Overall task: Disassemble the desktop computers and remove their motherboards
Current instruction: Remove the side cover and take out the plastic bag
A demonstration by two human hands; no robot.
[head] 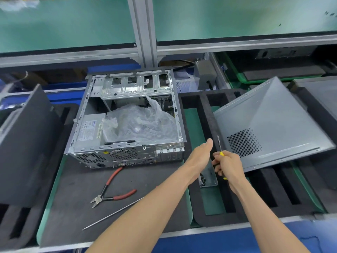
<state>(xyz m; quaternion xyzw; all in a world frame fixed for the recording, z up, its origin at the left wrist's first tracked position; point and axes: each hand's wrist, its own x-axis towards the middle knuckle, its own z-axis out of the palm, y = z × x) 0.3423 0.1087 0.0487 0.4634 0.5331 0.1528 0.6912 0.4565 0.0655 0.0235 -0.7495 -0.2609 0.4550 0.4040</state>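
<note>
With the side panel [269, 125] already off and leaning at right, the right hand [228, 166] grips a screwdriver [219, 146], the left hand [198, 157] hangs open, and the opened computer case [125, 115] likely needs its plastic wrap [138, 123] cleared next.

The scene is lit evenly and brightly from overhead. Soft glare is seen on the grey side panel [269, 123] and the crumpled plastic wrap [138, 123]. Edges are bowed by wide-angle distortion, and the far corners are smeared.

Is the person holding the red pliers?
No, the red-handled pliers lie on the dark mat in front of the computer case, while the right hand holds a yellow-handled screwdriver.
</note>
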